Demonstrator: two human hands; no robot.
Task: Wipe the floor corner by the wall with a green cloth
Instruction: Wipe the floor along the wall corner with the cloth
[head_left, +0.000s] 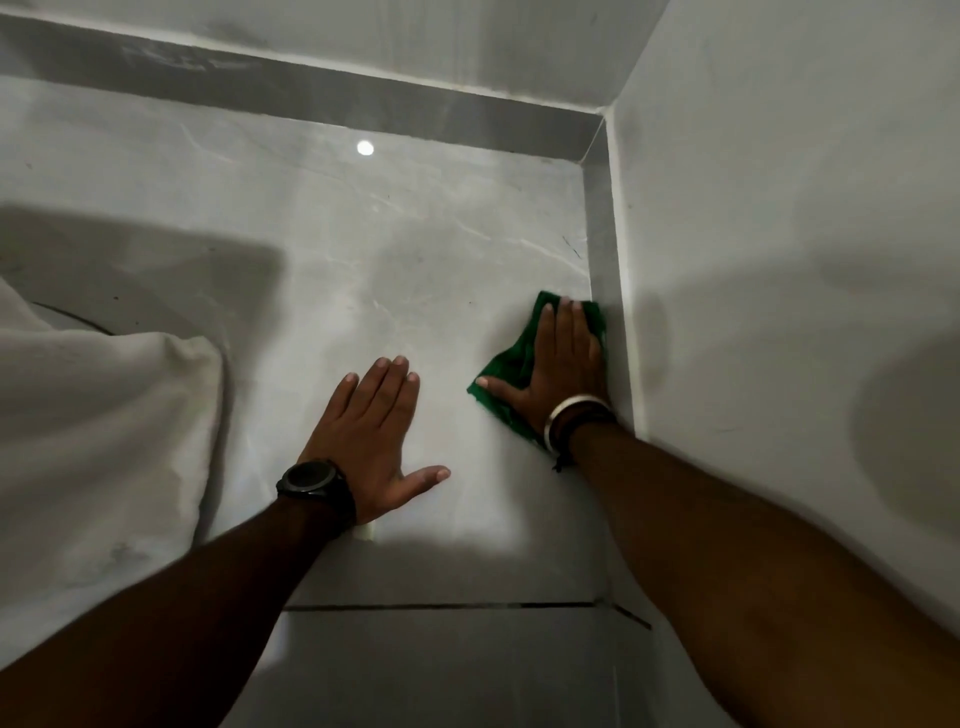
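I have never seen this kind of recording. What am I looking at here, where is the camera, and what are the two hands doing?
This is one picture from a camera worn on a person's head, looking down at a grey tiled floor. No machine is involved. The right hand presses flat on a green cloth beside the wall, close to the floor corner. The left hand, with a black watch on its wrist, rests flat and empty on the floor. A white fabric lies at the left.
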